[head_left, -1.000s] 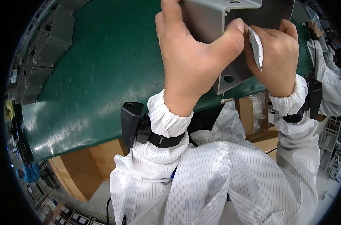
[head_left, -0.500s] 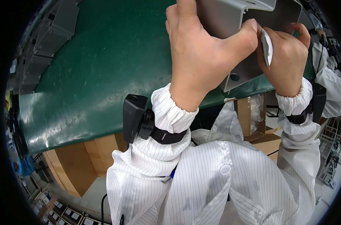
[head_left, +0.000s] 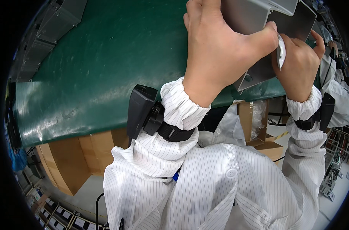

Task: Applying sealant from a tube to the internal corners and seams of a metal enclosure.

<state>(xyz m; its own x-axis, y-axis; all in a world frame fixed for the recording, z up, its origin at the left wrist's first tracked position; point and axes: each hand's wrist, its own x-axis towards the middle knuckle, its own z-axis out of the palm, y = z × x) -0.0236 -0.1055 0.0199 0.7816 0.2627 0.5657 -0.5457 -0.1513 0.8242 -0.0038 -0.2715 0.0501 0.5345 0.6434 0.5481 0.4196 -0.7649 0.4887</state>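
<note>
A grey bent sheet-metal housing with folded edges is held up over the green work surface, its top cut off by the upper edge of the view. My left hand grips it from the left, thumb pressed over the near folded edge. Its other fingers run along the outer side. My right hand is curled at the open side of the housing, with its fingertips hidden. From its thumb side sticks out a small white folded piece, like a wipe or paper, close to my left thumb.
Several grey metal housings stand in a row at the far left of the green mat. Open cardboard boxes sit below the table's near edge. Another person's white sleeve shows at the right, above a wire rack.
Both hands and the housing have shifted a little to the right in the view. The view itself has moved slightly. The grip looks the same, and the white piece stays at my right hand.
</note>
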